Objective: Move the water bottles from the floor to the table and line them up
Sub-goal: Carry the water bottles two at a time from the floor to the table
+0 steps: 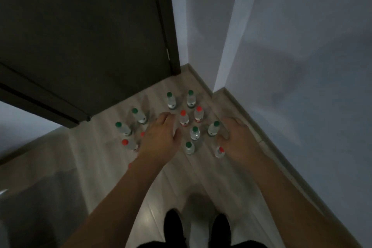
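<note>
Several small clear water bottles stand upright on the pale wood floor (pixel 104 159) in a corner, some with green caps (pixel 190 98), some with red caps (pixel 183 118). My left hand (pixel 161 137) reaches down over the left of the group, fingers loosely extended, holding nothing; it hides part of a red-capped bottle (pixel 142 134). My right hand (pixel 236 141) hovers at the right side, fingers relaxed and empty, beside a green-capped bottle (pixel 213 128) and a red-capped one (pixel 220 151). No table is in view.
A dark door (pixel 90 42) stands to the left behind the bottles. White walls (pixel 302 46) with a skirting board (pixel 261 141) close the corner on the right. My dark shoes (pixel 197 229) are at the bottom, just short of the bottles.
</note>
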